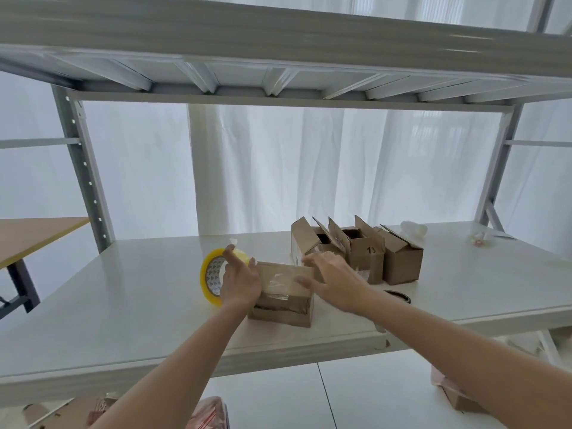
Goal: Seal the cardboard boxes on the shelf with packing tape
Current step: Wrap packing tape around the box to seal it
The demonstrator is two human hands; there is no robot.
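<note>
Open boxes (356,252) crowd behind, mid-shelf (123,289). My left hand (240,283) grips the tape roll (210,278); my right hand (332,278), fingers straight, seemingly presses the box (283,300) near the front edge.

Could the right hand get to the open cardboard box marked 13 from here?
Probably yes. The right hand rests on the taped brown cardboard box, and the open box marked 13 stands just behind it, with nothing visible between.

Bare shelf (108,305) opens wide to my left; three open boxes (365,252) crowd just behind my right hand (331,274), the tape roll (210,274) stands against my left hand (240,280)
</note>
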